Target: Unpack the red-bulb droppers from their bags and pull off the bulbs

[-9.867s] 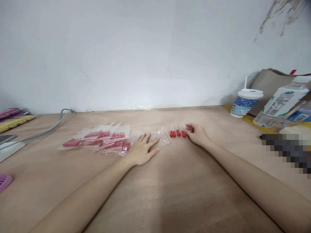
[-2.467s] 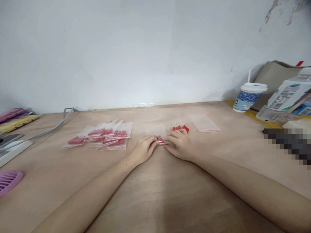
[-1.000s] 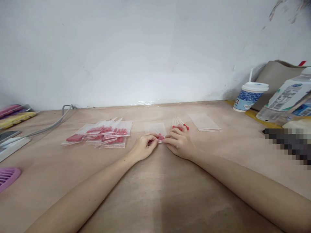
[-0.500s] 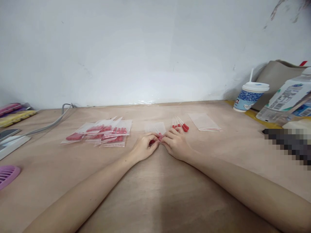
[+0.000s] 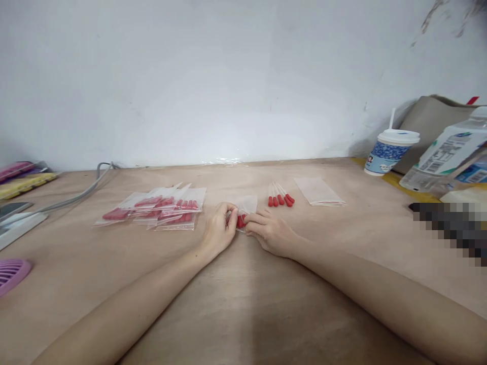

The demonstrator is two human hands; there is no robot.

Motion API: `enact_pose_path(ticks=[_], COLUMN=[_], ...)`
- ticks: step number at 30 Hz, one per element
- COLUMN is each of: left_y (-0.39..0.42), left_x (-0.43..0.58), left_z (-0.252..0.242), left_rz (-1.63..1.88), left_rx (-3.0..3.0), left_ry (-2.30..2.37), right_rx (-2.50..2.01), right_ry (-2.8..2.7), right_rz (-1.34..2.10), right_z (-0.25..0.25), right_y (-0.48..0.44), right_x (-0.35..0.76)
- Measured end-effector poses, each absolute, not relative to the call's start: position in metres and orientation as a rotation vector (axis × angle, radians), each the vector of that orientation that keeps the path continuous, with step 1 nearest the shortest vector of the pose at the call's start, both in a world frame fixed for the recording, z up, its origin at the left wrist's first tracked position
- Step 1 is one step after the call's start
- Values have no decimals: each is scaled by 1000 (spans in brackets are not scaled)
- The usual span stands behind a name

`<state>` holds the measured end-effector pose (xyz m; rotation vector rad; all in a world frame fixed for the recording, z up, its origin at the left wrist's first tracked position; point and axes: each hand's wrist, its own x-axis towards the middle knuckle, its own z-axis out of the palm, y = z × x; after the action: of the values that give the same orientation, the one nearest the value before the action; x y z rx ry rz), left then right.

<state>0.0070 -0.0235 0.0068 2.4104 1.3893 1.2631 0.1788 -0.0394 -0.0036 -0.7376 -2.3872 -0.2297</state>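
A small clear zip bag point(image 5: 248, 202) with red-bulbed droppers point(image 5: 240, 221) inside lies at the middle of the table. My left hand point(image 5: 221, 224) is closed, thumb and fingers pinching the bag's left side. On the other side my right hand point(image 5: 269, 232) has its bent fingers together at the bag's near right edge, with the fingertips partly hidden. Just beyond it lie several loose droppers point(image 5: 280, 199), red bulbs toward me and thin clear tubes pointing away. To their right is a stack of flat zip bags point(image 5: 318, 191).
Filled bags of red-bulbed droppers point(image 5: 167, 205) are piled on the left. A grey cable point(image 5: 81, 195) and a purple grille point(image 5: 14, 276) lie further left. At the right stand a paper cup point(image 5: 391, 152) with a straw and a leaning plastic bottle point(image 5: 441, 157). A wall closes off the back.
My hands have shifted slightly left along the bag, and more of its red bulbs show between them. My right hand has drawn back from the loose droppers, so their bulbs are now uncovered.
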Motion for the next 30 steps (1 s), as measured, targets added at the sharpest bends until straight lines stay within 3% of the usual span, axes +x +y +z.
enact_pose_path(ticks=[3, 7, 14, 19, 30], left_y=[-22, -17, -18, -21, -22], left_x=[1, -13, -20, -18, -21], left_z=[10, 13, 12, 20, 17], left_rz=[1314, 1119, 592, 647, 714], left_rx=[2365, 2490, 2701, 2702, 2677], left_ry=[1317, 1154, 953, 908, 893], right_rx=[-621, -633, -962, -1243, -1217], right_ry=[-2432, -2418, -2220, -2119, -2113], right_rz=[90, 347, 149, 176, 582], right_z=[1, 3, -1, -1, 0], right_y=[-41, -44, -43, -44, -41], right_x=[189, 208, 206, 197, 191])
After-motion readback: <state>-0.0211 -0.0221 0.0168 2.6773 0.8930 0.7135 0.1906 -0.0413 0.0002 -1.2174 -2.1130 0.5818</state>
